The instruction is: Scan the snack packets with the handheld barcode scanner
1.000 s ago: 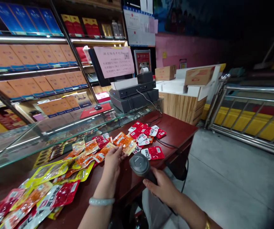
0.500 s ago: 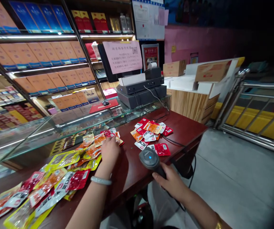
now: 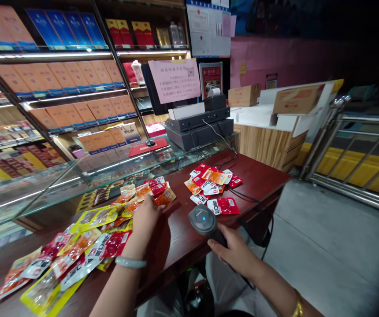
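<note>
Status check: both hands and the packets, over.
Left hand flat on orange snack packets. Right hand gripping barcode scanner, light on. Scanner cable crosses the desk by the far packet pile.

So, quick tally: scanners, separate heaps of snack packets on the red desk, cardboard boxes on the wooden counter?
Scanner: 1, in the right hand
Heaps: 2, near heap touched by the left hand, far heap
Cardboard boxes: 2
Total: 5

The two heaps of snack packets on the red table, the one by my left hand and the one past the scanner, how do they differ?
The left heap sprawls long along the table edge; the far heap is small and tight. The left heap has yellow, orange and red packets; the far heap is mostly red, white and orange. The left hand touches the left heap; the far heap lies untouched beyond the scanner. Both lie flat.
</note>
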A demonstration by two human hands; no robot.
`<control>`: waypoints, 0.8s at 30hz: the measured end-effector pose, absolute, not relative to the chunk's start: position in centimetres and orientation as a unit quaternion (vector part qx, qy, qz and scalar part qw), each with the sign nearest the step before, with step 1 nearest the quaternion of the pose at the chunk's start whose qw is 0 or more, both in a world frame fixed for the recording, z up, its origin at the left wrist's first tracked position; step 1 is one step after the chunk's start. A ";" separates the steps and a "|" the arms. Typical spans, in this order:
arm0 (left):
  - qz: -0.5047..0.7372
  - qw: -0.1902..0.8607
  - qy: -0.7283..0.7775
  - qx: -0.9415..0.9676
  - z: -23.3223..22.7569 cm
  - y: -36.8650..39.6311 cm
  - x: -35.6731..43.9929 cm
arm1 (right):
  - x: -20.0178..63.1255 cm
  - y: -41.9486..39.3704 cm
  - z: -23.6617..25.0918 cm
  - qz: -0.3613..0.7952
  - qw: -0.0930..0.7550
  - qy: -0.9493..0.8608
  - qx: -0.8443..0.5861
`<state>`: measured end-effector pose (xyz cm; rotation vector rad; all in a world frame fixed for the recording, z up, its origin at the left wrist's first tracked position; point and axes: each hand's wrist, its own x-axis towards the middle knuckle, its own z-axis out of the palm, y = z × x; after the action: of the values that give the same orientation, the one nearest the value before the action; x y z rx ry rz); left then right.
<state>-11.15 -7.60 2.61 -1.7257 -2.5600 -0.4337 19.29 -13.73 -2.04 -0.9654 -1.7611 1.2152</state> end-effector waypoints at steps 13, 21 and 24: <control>-0.375 -0.183 -0.737 -0.531 -1.7 -10.1 -5.4 | 18.7 -13.3 -0.5 0.455 0.401 -0.704 -0.369; -0.460 -0.375 -0.681 -0.430 -1.3 -8.7 -3.4 | 19.2 -13.2 -1.4 0.461 0.401 -0.696 -0.376; -0.530 -0.457 -0.581 -0.415 -0.4 -6.8 -1.7 | 19.3 -13.0 -1.8 0.469 0.403 -0.691 -0.374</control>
<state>-1.69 -6.81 -0.39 -1.9086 -2.6718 -2.4395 19.33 -13.01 -1.75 -0.9451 -1.7446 1.1850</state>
